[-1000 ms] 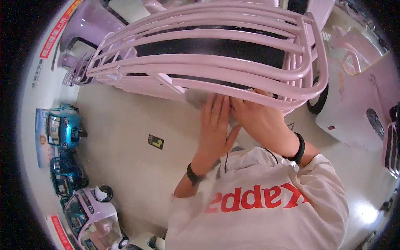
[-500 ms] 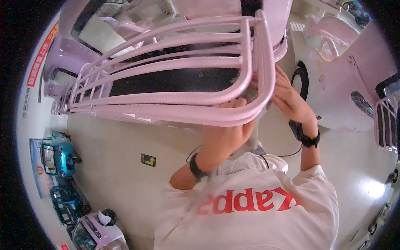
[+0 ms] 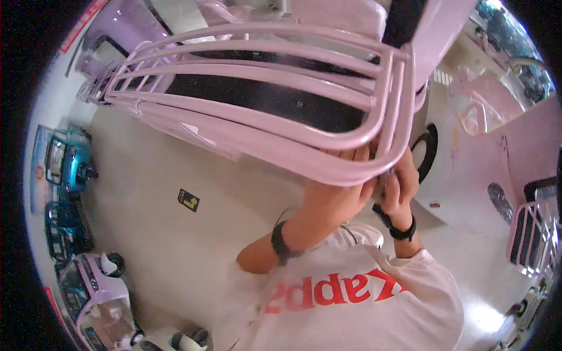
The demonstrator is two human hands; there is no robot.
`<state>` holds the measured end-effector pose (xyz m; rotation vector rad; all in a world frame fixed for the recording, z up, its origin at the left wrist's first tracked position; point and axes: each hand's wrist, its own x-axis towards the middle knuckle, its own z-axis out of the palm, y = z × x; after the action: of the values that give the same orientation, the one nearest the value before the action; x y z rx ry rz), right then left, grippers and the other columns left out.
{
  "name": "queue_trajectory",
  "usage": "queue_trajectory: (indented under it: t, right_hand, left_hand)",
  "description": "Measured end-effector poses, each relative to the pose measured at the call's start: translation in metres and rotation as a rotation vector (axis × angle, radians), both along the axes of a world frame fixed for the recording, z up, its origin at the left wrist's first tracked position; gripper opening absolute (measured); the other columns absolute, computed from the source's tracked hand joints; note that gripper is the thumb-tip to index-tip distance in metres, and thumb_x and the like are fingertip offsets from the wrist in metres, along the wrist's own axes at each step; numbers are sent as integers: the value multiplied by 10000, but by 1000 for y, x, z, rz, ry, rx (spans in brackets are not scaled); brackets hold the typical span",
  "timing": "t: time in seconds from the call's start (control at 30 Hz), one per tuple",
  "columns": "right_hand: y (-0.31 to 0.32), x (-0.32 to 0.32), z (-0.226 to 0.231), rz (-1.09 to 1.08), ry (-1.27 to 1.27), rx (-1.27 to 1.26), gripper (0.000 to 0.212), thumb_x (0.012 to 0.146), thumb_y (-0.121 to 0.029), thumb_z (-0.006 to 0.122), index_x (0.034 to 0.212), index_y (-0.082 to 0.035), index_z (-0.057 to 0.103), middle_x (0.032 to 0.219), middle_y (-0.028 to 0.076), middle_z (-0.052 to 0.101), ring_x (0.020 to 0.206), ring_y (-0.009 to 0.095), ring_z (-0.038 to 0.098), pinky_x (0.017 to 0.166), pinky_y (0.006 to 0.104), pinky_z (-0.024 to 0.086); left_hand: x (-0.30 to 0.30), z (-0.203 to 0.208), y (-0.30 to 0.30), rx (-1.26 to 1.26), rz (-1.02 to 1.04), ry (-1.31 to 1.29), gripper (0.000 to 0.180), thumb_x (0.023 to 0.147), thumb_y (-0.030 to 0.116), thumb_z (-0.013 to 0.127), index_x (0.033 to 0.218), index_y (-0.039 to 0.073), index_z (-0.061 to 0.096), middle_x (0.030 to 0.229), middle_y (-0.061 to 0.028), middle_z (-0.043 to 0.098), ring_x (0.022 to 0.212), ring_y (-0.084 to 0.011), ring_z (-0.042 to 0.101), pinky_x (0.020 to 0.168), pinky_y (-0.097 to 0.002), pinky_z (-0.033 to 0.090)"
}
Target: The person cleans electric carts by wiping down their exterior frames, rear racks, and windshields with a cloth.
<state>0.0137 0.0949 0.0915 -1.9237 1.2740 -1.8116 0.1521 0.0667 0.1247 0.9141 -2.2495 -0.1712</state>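
Note:
A pink rack of bent metal tubes [image 3: 246,126] juts toward me from a pink vehicle. My left hand [image 3: 333,202] reaches up beneath the rack's near right corner, its bent fingers partly showing between the tubes. Just right of it, my right hand [image 3: 403,182] is closed below the same corner, thumb and fingers pressed together. A small greyish bit [image 3: 383,184] shows between the two hands; I cannot make out what it is. The rail hides most of the left fingertips. Each wrist wears a black band.
Behind the rack is a dark panel [image 3: 263,93]. Another pink vehicle [image 3: 468,158] stands at the right, with a similar rack [image 3: 533,237]. Small teal vehicles [image 3: 73,164] and a pink one [image 3: 105,298] line the left. A dark arrow sign [image 3: 188,200] lies on the floor.
The view has shifted, and the rack's near corner now sits farther right and lower. My right hand has come down from beside the corner to below it, closer to my left hand.

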Motion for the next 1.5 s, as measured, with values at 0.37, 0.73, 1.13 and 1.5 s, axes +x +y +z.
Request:
queue_trajectory:
  t: [0.37, 0.73, 1.13, 1.5]
  right_hand:
    - [-65, -35, -96, 62, 121, 74, 418, 871, -354, 298, 971, -19, 529, 998, 157, 537, 975, 332, 486, 871, 463, 333]
    - [-104, -81, -96, -135, 115, 118, 450, 884, -368, 281, 1096, 1, 427, 1122, 185, 442, 1049, 336, 434, 914, 468, 294]
    - [-3, 14, -66, -41, -96, 40, 582, 883, -303, 429, 1313, -6, 173, 1346, 154, 188, 1232, 262, 223, 1018, 393, 161]
    - [15, 81, -7, -86, 994, 47, 509, 716, -187, 600, 1197, -83, 471, 1343, 118, 298, 1245, 337, 183, 1008, 480, 88]
  left_hand:
    - [6, -8, 18, 8, 63, -59, 306, 731, 196, 585, 976, 21, 528, 952, -108, 526, 863, -276, 508, 699, -383, 392]
    - [-47, -11, 11, -183, 308, -49, 272, 771, 217, 502, 998, 74, 550, 1050, -136, 504, 945, -250, 492, 772, -348, 403]
    - [59, -41, 0, -435, -122, -53, 419, 723, 157, 516, 1140, 167, 484, 1102, -14, 486, 1022, -169, 473, 882, -323, 368]
    - [124, -81, -56, -532, 138, 82, 384, 732, 75, 535, 1095, 196, 515, 1198, -35, 457, 1112, -217, 437, 917, -396, 345]
